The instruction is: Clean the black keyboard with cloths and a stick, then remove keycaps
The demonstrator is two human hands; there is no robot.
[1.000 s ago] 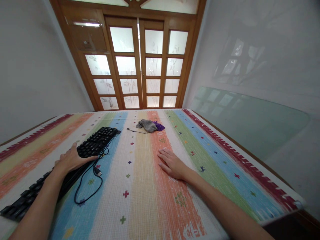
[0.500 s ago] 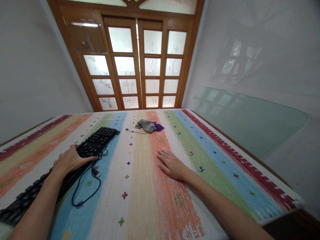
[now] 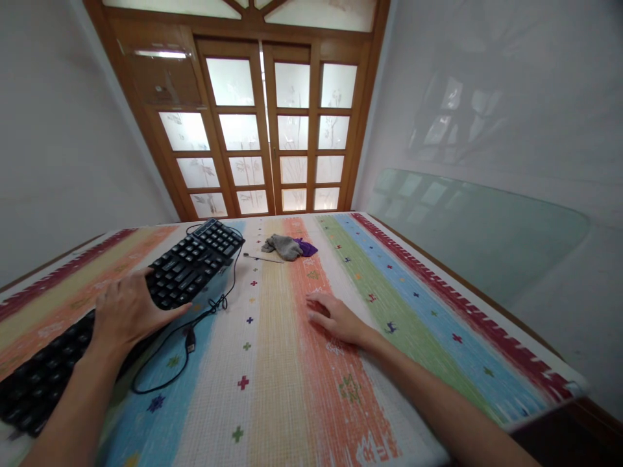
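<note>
A long black computer keyboard [image 3: 181, 275] is at the left, its far end tilted up off the striped tablecloth. My left hand [image 3: 127, 310] grips it across the middle, with the thumb along the near edge. From the keyboard runs a black cable [image 3: 160, 386], bunched near my thumb, with a USB plug [image 3: 190, 340] hanging close to the cloth. On the orange stripe, my right hand [image 3: 335, 316] holds nothing; its fingers are slightly bent and apart.
Beyond my hands lie a grey cloth [image 3: 283, 246] and a purple cloth [image 3: 305, 247], bunched together, beside a thin dark stick [image 3: 263, 259]. The striped tablecloth [image 3: 277, 389] covers the table. Wooden doors with glass panes [image 3: 267, 130] stand behind; a wall rises on each side.
My left hand has raised the keyboard and its far end has moved up and right, with the cable shifting along. The right hand's fingers have curled a little, staying in place.
</note>
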